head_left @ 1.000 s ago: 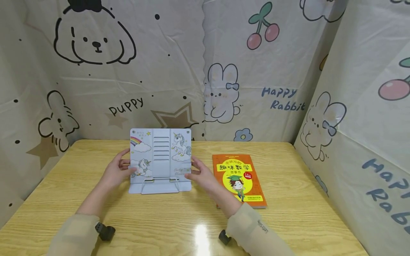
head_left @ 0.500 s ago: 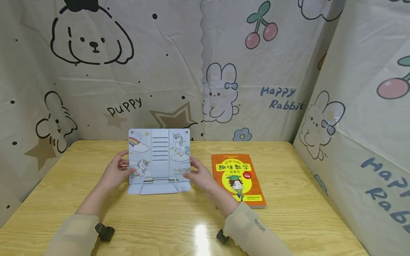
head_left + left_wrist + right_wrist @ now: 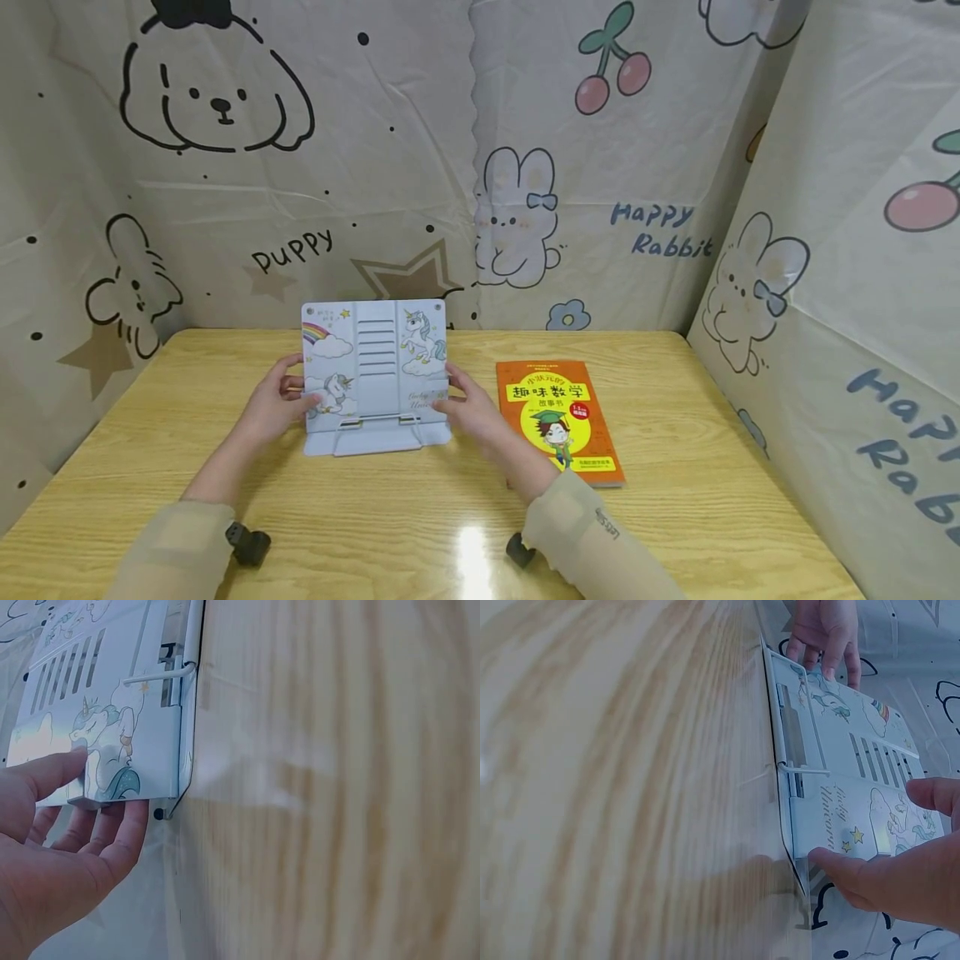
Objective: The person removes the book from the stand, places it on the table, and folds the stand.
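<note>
You have the unicorn book stand (image 3: 378, 392) clamped between both hands: your left hand (image 3: 273, 404) pinches one side, thumb in front and fingers behind, and your right hand (image 3: 472, 408) grips the other. The cloth backdrop (image 3: 420, 100) hangs beyond it, so pushing too far back could press the stand against it. On the wooden table (image 3: 360, 525) it is left of centre, toward the far edge, with more room on your side; uneven pressure might tip it. The orange maths storybook (image 3: 558, 408) lies to the right; swinging your right forearm (image 3: 525, 465) outward could nudge it. The wire page holder (image 3: 806, 771) juts forward and could snag a finger.
</note>
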Available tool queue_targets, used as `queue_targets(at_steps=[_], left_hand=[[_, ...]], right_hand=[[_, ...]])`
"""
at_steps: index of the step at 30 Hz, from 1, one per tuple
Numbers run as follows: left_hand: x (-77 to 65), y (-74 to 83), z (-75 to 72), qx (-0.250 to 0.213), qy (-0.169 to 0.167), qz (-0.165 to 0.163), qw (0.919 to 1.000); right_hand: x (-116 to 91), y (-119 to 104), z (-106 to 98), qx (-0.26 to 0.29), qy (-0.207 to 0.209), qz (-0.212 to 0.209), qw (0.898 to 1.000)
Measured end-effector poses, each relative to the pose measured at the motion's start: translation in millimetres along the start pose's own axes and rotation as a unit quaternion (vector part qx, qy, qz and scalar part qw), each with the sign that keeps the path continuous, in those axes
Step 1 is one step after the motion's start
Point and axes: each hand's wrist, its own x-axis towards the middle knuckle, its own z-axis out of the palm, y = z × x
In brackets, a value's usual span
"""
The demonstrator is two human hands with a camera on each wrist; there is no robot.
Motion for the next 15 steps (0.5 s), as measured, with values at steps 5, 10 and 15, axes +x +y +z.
queue_targets(at_steps=[5, 10, 15], left_hand=[[-0.5, 0.6, 2.2, 0.000, 0.002, -0.003, 1.0000], [-0.7, 3.4, 3.6, -0.001, 0.001, -0.008, 1.0000], [-1.5, 5.7, 4.7, -0.010, -0.001, -0.012, 0.9999]], right_hand=[[2.1, 0.2, -2.7, 0.015, -0.013, -0.005, 1.000], [3.1, -0.7, -3.9, 0.008, -0.012, -0.011, 1.000], [3.6, -1.7, -4.5, 0.007, -0.007, -0.008, 1.000]])
